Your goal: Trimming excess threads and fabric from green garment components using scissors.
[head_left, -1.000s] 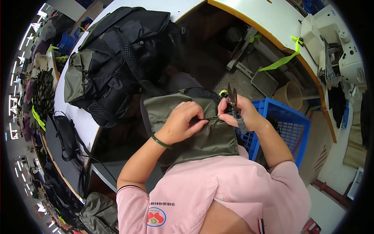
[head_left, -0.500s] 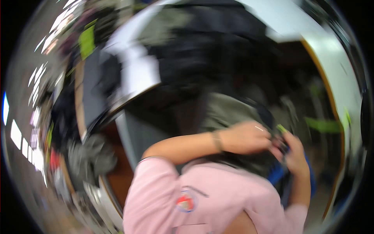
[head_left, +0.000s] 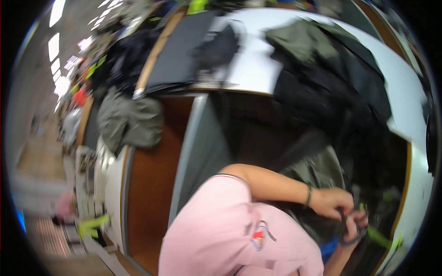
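The olive cloth (head_left: 324,170) lies below the front edge of the white bench (head_left: 255,55), between that edge and the wearer's body, apparently on the lap and partly covered by the left forearm. Judged by its folds, the material is light, soft and limp, possibly a little slippery, and not fragile; grip it by a doubled edge or seam with thumb and forefinger, keeping the surrounding fabric flat. The left hand (head_left: 332,202) is beside the cloth's right margin, fingers curled to a narrow gap; blur prevents telling whether they pinch anything. The right hand (head_left: 354,225), adjacent to it, is closed around a dark tool (head_left: 352,241), whose working end cannot be made out. A blue crate (head_left: 328,248) shows in part below the hands; a yellow-green ribbon (head_left: 378,237) is to their right. Beyond the cloth, a black and olive bundle (head_left: 317,92) rests on the bench and overhangs its front edge. A black bag (head_left: 218,50) lies toward the bench's left end.
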`<state>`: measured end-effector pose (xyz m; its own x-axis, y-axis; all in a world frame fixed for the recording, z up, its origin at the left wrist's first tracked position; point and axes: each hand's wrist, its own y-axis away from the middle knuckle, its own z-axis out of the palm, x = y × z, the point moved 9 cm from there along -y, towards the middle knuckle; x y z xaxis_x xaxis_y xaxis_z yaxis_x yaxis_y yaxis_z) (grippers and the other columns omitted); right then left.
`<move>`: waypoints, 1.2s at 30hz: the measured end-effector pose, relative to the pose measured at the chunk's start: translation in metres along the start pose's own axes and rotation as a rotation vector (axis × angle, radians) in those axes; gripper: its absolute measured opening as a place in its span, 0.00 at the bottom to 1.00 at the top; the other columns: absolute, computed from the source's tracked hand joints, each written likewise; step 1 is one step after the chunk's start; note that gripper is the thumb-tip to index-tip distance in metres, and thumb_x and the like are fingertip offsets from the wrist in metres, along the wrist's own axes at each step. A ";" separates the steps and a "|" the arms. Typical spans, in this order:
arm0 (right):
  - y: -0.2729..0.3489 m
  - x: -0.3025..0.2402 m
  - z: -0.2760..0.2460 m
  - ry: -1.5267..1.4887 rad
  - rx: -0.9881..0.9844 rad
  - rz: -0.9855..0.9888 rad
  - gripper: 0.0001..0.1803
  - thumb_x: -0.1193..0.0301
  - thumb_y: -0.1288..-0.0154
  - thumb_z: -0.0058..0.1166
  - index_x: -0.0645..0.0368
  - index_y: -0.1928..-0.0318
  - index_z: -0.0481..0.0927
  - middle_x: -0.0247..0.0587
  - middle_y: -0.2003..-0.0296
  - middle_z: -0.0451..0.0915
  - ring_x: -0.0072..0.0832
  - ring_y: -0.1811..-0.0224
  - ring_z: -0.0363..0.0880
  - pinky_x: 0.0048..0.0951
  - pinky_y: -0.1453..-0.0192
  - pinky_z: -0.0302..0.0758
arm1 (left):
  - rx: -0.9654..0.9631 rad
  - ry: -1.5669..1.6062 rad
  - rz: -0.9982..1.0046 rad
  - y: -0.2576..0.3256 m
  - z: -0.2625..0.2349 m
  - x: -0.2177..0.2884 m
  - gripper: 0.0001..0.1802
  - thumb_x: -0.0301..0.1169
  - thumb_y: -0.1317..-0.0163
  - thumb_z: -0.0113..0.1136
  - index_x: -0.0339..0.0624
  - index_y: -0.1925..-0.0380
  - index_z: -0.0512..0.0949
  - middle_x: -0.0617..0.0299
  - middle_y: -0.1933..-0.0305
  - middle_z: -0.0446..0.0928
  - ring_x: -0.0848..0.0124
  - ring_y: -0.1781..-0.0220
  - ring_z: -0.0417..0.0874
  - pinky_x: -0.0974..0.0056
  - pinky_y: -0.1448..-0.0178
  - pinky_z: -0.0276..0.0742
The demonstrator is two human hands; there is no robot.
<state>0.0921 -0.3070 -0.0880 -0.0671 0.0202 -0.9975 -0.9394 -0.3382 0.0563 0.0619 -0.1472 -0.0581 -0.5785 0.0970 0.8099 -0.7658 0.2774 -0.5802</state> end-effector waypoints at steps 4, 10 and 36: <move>-0.029 -0.002 -0.001 -0.263 -0.019 -0.050 0.14 0.85 0.46 0.55 0.53 0.70 0.65 0.32 0.70 0.71 0.25 0.67 0.72 0.26 0.63 0.73 | -0.047 -0.207 -0.119 0.010 -0.021 -0.003 0.12 0.20 0.50 0.65 0.46 0.66 0.78 0.59 0.64 0.73 0.57 0.60 0.78 0.58 0.61 0.76; 0.000 -0.054 -0.035 0.341 0.109 -0.006 0.14 0.75 0.47 0.71 0.57 0.65 0.76 0.30 0.72 0.75 0.19 0.69 0.72 0.26 0.66 0.69 | -0.167 -0.403 0.051 0.013 -0.015 0.014 0.14 0.18 0.56 0.70 0.45 0.68 0.82 0.62 0.70 0.70 0.65 0.73 0.74 0.63 0.72 0.70; 0.018 -0.101 -0.003 1.489 -0.448 -0.515 0.13 0.71 0.55 0.66 0.54 0.73 0.72 0.34 0.75 0.72 0.32 0.68 0.76 0.33 0.66 0.76 | -0.337 -0.361 0.132 0.009 0.011 0.029 0.08 0.26 0.54 0.64 0.47 0.71 0.78 0.63 0.70 0.69 0.67 0.73 0.73 0.64 0.69 0.70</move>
<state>0.0834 -0.3182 0.0133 0.8172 -0.5710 -0.0789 -0.5743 -0.8182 -0.0263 0.0346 -0.1524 -0.0410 -0.7698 -0.1679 0.6158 -0.5811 0.5835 -0.5673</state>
